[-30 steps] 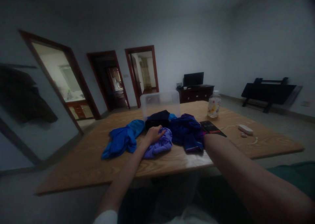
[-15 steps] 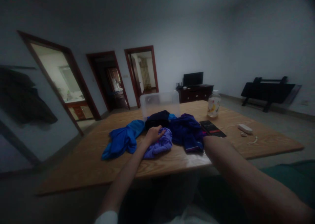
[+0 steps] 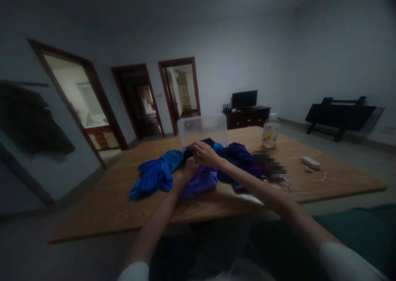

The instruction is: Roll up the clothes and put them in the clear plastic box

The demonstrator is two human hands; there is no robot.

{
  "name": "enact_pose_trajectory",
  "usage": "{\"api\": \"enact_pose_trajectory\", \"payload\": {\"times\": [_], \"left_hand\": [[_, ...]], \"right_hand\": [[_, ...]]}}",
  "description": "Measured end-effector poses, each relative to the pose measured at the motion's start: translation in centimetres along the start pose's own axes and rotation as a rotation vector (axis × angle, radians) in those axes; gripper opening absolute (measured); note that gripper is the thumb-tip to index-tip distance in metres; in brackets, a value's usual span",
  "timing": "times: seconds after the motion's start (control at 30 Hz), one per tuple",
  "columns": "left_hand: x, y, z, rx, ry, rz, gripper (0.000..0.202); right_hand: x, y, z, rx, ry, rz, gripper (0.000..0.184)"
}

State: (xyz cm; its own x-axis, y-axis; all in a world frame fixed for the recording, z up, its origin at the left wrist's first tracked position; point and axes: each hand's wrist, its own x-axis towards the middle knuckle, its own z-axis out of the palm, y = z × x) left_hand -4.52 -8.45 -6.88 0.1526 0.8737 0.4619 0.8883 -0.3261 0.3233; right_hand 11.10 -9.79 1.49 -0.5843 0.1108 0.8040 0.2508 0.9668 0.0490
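Observation:
My left hand (image 3: 191,168) is closed in a fist between the black garment and the light purple garment (image 3: 202,184). I cannot make out what is in it. My right hand (image 3: 206,153) reaches across from the right, touching the left one, with its fingers bent onto the black garment (image 3: 208,141). That garment is mostly hidden by both hands. A bright blue garment (image 3: 154,172) lies crumpled to the left. On the right is a dark navy and purple garment (image 3: 236,155), partly behind my right forearm.
Behind the clothes a clear plastic box (image 3: 202,126) stands on the wooden table (image 3: 108,202). To the right are a clear jar with coloured contents (image 3: 270,132), a pixelated dark object (image 3: 268,163), a white case (image 3: 310,162) and small white bits.
My right hand has come in from the right to meet my left hand at the black garment. My left hand has shifted slightly off the light purple garment and closed.

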Motion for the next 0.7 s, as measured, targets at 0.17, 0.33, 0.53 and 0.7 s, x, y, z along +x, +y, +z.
{"api": "enact_pose_trajectory", "payload": {"times": [0.17,0.33,0.53,0.7], "left_hand": [[0.3,-1.3,-0.5,-0.08,0.165,-0.082,0.037],[-0.5,-2.0,-0.9,0.07,0.047,0.068,0.041],[-0.4,-2.3,-0.7,0.173,-0.058,0.13,0.052],[-0.1,-2.2,0.0,0.208,-0.086,-0.003,0.058]], "right_hand": [[-6.7,5.5,6.9,0.037,-0.015,0.272,0.018],[-8.7,5.4,8.9,0.097,-0.029,0.325,0.014],[-8.1,5.1,8.0,0.065,0.12,0.485,0.014],[-8.2,5.0,7.9,0.104,0.122,0.544,0.016]]}}
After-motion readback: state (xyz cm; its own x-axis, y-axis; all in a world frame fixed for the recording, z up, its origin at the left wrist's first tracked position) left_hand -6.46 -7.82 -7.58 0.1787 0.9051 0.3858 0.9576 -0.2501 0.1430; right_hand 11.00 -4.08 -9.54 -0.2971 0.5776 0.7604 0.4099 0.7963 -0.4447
